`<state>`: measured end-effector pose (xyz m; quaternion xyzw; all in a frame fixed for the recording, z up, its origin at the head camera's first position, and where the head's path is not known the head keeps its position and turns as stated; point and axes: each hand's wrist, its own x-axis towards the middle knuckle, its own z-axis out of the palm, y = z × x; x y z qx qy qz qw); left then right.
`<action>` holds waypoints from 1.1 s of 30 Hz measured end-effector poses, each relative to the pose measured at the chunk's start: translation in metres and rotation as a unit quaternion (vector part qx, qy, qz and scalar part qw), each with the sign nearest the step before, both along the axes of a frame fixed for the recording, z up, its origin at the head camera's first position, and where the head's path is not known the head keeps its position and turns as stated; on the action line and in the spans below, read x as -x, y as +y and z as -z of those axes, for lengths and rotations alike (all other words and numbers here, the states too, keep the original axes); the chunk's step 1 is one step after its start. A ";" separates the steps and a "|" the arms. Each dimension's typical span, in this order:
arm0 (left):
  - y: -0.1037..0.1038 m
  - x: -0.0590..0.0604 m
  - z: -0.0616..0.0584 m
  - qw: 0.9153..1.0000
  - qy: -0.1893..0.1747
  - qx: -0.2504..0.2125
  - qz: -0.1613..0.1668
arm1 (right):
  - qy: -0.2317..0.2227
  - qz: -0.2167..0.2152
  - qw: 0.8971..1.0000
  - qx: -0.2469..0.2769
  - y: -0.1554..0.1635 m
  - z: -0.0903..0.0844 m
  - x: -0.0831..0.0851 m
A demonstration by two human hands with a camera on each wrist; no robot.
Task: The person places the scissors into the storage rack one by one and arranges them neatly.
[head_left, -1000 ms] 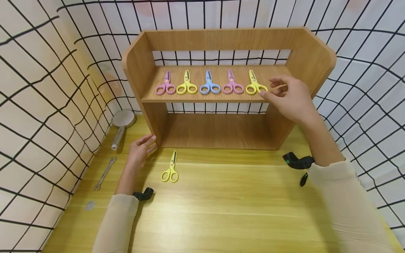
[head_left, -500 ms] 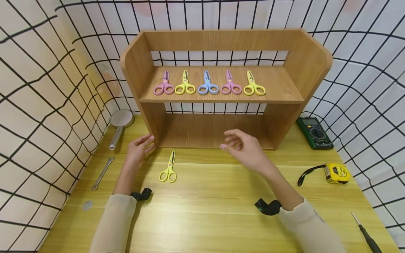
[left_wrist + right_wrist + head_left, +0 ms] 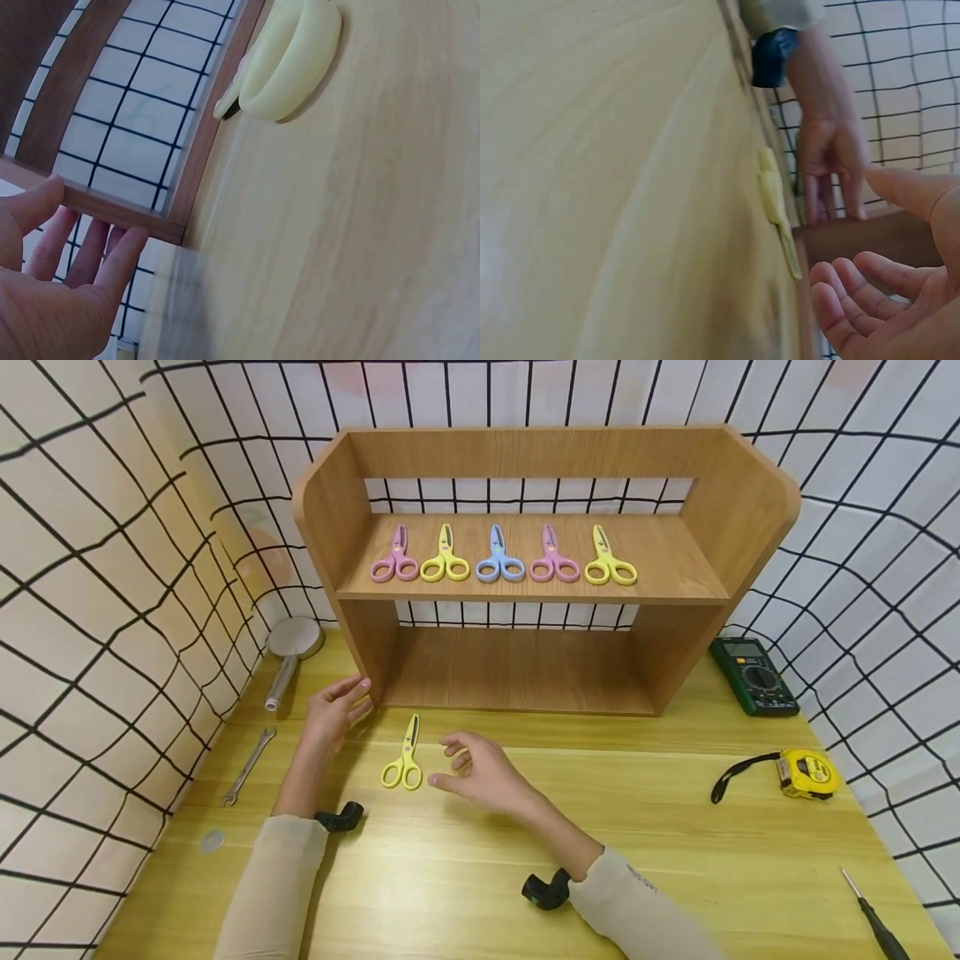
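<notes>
A yellow pair of scissors [image 3: 407, 755] lies on the wooden table in front of the shelf [image 3: 517, 673], blade pointing toward it. My right hand [image 3: 483, 774] hovers just right of these scissors, fingers loosely bent and nothing in them. At the shelf's left side panel, my left hand [image 3: 64, 277] pinches the front edge, thumb on one face and fingers on the other. Along the upper board, from left to right, lie pink scissors [image 3: 394, 557], yellow scissors [image 3: 446, 556], blue scissors [image 3: 497, 557], pink scissors [image 3: 551, 557] and yellow scissors [image 3: 607, 558], all blades to the back.
Left of the shelf are a round-headed grey item with a handle [image 3: 295, 637], a wrench [image 3: 249, 767] and a small round disc [image 3: 212, 841]. On the right lie a multimeter [image 3: 756, 677], a yellow tape measure [image 3: 808, 774] and a screwdriver [image 3: 877, 918]. Black wire grid surrounds the table.
My right hand has left the rightmost yellow scissors on the upper board and come down and left, beside the scissors on the table. The left hand stays at the side panel.
</notes>
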<state>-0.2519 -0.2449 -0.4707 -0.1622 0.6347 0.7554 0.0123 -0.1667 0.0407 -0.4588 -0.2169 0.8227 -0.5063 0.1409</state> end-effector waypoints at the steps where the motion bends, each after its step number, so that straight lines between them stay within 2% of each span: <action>1: 0.000 0.000 0.000 1.000 0.000 0.000 -0.001 | -0.003 -0.002 1.000 -0.002 -0.005 0.004 0.001; 9: 0.002 -0.001 0.001 1.000 0.011 0.001 0.010 | -0.024 0.018 0.999 -0.037 -0.034 0.022 0.005; 16: 0.002 -0.004 0.001 1.000 0.012 0.011 0.009 | 0.014 0.038 0.993 -0.114 -0.049 0.029 0.007; 22: 0.002 -0.004 0.001 1.000 0.017 0.009 0.011 | 0.046 0.052 0.982 -0.173 -0.056 0.026 0.008; 28: 0.001 -0.002 0.000 1.000 0.008 0.003 0.011 | 0.029 0.060 0.989 -0.129 -0.050 0.020 0.009; 33: -0.001 -0.003 -0.001 1.000 -0.004 0.009 0.010 | -0.013 0.051 0.996 -0.066 -0.034 0.016 0.010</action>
